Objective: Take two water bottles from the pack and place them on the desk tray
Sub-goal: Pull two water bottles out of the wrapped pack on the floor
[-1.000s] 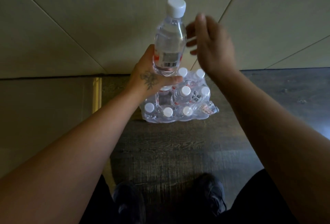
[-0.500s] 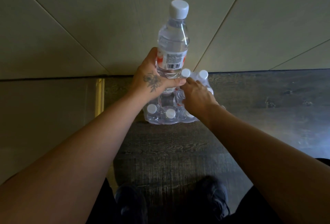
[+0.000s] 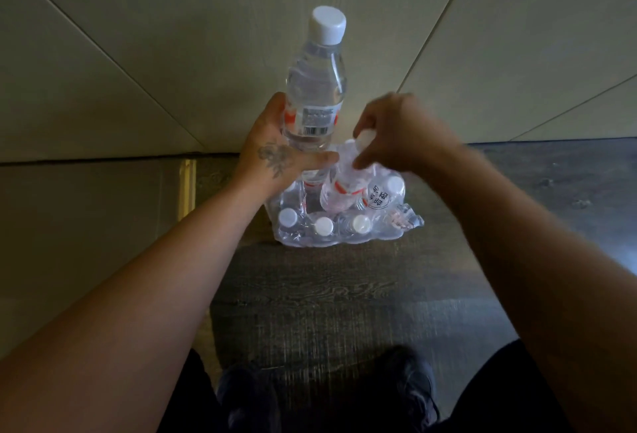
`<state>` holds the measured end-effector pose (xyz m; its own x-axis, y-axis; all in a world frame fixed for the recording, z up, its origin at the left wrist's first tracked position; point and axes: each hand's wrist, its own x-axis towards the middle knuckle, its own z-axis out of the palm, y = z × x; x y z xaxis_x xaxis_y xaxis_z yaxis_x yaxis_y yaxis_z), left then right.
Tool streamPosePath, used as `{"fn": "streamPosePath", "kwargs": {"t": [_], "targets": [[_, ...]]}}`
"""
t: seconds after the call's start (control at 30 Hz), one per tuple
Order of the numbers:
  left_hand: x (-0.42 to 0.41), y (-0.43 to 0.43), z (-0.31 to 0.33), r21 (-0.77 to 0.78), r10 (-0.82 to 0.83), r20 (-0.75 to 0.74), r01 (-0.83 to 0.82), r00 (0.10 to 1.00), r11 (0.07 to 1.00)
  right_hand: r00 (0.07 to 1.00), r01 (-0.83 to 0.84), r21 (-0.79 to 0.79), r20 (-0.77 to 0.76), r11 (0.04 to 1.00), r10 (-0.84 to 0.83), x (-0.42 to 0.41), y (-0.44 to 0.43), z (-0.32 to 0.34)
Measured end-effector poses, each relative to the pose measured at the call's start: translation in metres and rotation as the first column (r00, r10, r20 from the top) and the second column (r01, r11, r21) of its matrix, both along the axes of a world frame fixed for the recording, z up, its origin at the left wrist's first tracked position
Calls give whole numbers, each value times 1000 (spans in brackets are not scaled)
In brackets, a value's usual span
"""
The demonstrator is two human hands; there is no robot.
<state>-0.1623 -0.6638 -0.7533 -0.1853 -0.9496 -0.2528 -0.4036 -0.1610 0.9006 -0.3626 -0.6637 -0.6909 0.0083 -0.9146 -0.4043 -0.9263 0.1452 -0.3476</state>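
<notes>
Left hand (image 3: 275, 160) is wrapped round the lower body of the first bottle (image 3: 315, 88), upright, held clear above the pack (image 3: 344, 215), prob. to keep it out of the way while the other hand works. Right hand (image 3: 396, 132) has fingers closed round the neck of a second bottle (image 3: 341, 188), cap just peeking out; it looks part-raised out of the torn wrap, w/ its base among the others. Pack sits on dark wood-grain floor (image 3: 327, 294) by a pale panelled wall (image 3: 172, 53). Bottles: clear ribbed plastic, white screw caps, red-and-white labels. Wrap is thin, crinkly, glossy film. Desk tray isn't in view.
</notes>
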Motion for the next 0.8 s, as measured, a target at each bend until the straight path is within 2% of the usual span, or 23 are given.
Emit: {"fn": "streamPosePath", "kwargs": {"t": [0.13, 0.2, 0.27, 0.37, 0.47, 0.53, 0.63, 0.8], "targets": [[5, -4, 8, -45, 6, 47, -4, 999, 999, 999, 1, -84, 36, 996, 2, 1, -9, 80], [7, -4, 9, -35, 31, 54, -29, 998, 999, 999, -4, -163, 41, 987, 11, -2, -8, 104], [8, -4, 9, -24, 39, 50, -38, 998, 999, 995, 19, -151, 100, 988, -4, -4, -11, 114], [9, -3, 11, -4, 43, 43, -43, 998, 999, 992, 56, -106, 122, 993, -43, -1, -11, 116], [7, 0, 16, 24, 31, 27, -32, 999, 999, 999, 27, -250, 40, 968, -17, 5, -5, 111], [3, 0, 21, 37, 17, 17, -17, 1000, 999, 1000, 9, -270, 10, 963, -6, 9, -4, 103], [-2, 0, 26, 24, -1, 8, 1, 1000, 1000, 1000, -3, -284, 7, 959, 5, 9, -7, 93], [-4, -3, 25, 5, 46, -17, -45, 999, 999, 996, -19, -420, 72, 907, 55, 2, -9, 77]]}}
